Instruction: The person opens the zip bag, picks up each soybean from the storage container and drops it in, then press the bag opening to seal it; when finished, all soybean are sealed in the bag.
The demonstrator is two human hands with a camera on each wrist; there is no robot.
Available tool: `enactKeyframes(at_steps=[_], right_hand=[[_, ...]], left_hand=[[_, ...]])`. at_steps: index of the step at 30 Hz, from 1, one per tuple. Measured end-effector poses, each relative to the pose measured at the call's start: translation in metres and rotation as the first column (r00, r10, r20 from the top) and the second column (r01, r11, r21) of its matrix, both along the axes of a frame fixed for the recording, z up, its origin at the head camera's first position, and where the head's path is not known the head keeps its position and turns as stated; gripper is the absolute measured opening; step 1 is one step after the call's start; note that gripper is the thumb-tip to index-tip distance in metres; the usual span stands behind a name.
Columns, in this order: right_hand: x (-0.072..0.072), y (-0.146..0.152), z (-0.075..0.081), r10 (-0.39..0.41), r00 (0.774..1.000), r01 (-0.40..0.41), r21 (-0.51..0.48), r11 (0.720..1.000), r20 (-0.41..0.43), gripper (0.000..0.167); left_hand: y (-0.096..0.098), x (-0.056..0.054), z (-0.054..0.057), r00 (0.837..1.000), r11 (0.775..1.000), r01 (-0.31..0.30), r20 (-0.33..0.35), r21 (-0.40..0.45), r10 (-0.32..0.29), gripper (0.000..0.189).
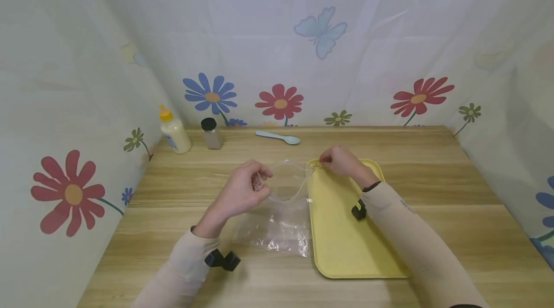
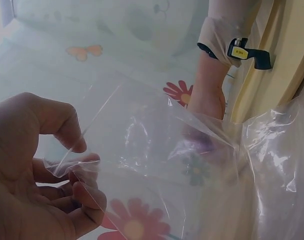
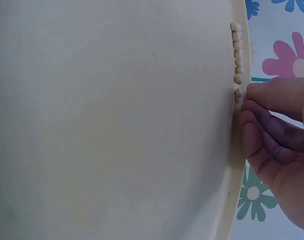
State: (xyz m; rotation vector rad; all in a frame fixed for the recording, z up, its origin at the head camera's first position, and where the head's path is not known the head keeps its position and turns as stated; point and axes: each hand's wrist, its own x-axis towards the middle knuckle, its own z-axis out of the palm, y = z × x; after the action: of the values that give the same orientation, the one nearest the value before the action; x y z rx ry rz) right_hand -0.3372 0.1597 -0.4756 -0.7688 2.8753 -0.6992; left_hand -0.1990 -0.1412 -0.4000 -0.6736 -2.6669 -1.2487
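My left hand [image 1: 242,190] pinches the mouth of a clear plastic bag [image 1: 279,231], which spreads over the table with its opening round and facing the tray. In the left wrist view the bag's film [image 2: 279,165] stretches away from the thumb and fingers. A yellow tray [image 1: 346,240] lies beside the bag, its far-left corner at the bag's mouth. Along the tray's far rim sits a row of several small round beige beans [image 3: 237,52]. My right hand [image 1: 342,160] has its fingertips drawn together on that rim, right by the last bean; I cannot tell what lies between them.
At the back left stand a white bottle [image 1: 176,136] with a yellow cap and a small jar [image 1: 211,135] with a black lid. A pale blue spoon [image 1: 279,137] lies near the back edge. Flowered curtains [image 1: 259,48] enclose the wooden table [image 1: 182,183].
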Motion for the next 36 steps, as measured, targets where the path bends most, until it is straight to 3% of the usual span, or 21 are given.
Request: enactKeyframes(at_steps=[14,22,28,36], right_hand=[[0.0,-0.0005,-0.0027,0.042,0.998,-0.039,0.07,0.997,-0.044,0.017],[-0.0001,-0.0014,-0.0029,0.021,1.0,-0.022,0.076,0.997,0.003,0.014],[-0.0007,-0.0016,-0.0026,0.03,0.999,-0.028,0.097,0.995,-0.022,0.011],[-0.0001,0.0021,-0.0017,0.042,0.999,-0.042,0.047,0.998,-0.01,0.011]], left_hand=[[-0.0007,-0.0012,-0.0023,1.0,1.0,-0.012,0.018,-0.016,0.012,0.027],[-0.0005,-0.0016,-0.0026,1.0,1.0,-0.01,0.019,-0.022,0.01,0.027],[-0.0008,-0.0019,-0.0033,1.0,1.0,-0.011,0.006,-0.021,0.011,0.026],[-0.0006,0.0002,-0.001,1.0,1.0,-0.004,-0.017,-0.012,0.004,0.027]])
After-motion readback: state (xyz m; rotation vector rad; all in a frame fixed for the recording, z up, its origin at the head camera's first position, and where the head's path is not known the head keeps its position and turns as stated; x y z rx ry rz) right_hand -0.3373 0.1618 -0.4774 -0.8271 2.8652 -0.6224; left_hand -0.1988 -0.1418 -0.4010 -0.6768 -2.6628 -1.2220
